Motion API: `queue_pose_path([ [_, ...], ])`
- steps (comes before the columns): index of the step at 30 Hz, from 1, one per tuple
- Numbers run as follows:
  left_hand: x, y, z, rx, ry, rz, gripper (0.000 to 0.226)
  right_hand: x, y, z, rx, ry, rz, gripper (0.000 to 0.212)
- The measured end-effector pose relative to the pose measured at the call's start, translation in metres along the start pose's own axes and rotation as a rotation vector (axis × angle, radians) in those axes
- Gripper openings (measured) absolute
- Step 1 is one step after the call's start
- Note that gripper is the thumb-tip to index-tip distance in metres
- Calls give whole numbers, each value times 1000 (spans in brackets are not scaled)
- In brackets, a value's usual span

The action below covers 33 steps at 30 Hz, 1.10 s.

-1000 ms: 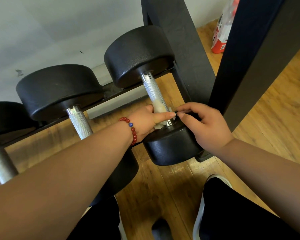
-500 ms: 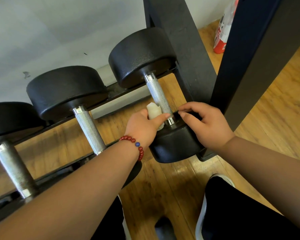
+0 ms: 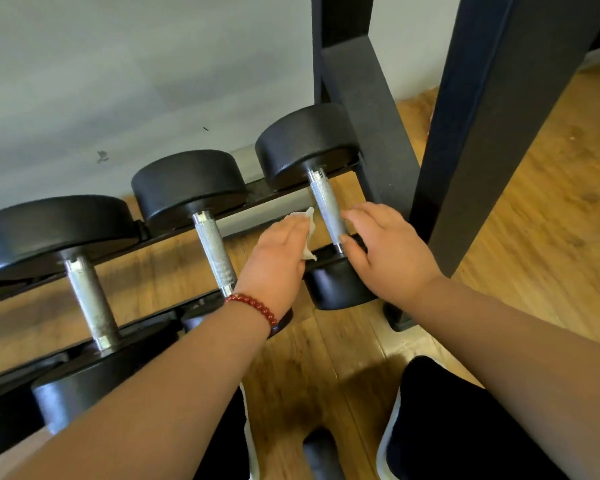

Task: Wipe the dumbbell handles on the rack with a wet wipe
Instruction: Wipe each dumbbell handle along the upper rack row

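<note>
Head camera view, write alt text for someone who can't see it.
A left hand holds a white wet wipe beside the rightmost dumbbell's knurled handle; the right hand rests on that dumbbell's near end. More dumbbells sit leftward on the rack.

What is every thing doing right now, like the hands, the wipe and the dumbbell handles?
right dumbbell handle: bare, between the two hands.
middle dumbbell handle: bare, no hand round it.
wet wipe: crumpled, not wrapped round any handle.
left hand: grips the wet wipe, left of the right dumbbell handle.
right hand: fingers relaxed, holding nothing, right of that handle.
rack: standing on the floor, carrying the dumbbells.
</note>
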<state>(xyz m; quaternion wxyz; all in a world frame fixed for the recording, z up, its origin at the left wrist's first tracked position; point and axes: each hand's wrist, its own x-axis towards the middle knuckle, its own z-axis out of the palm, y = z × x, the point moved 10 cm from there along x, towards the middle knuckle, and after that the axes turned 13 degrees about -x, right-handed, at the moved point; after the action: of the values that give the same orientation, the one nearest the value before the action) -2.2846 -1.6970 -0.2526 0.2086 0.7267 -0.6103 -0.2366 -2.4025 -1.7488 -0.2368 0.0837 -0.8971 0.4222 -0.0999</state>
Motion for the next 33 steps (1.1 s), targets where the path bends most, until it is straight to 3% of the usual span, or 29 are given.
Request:
queue_pose_path([
  [3, -21, 1, -4, 217, -42, 56, 74, -11, -25, -5, -23, -35, -37, 39],
  [8, -61, -4, -20, 335, -66, 19, 80, -32, -58, -9, -59, -90, -63, 43],
  [22, -144, -65, -64, 362, -31, -125, 71, -46, -158, 7, 0, -165, -130, 46],
  [30, -155, -112, -60, 242, 17, -235, 75, -40, -181, 43, -14, -272, -226, 47],
  [33, -144, -113, -58, 14, 26, -262, 66, -40, -175, 51, -3, -318, -225, 47],
])
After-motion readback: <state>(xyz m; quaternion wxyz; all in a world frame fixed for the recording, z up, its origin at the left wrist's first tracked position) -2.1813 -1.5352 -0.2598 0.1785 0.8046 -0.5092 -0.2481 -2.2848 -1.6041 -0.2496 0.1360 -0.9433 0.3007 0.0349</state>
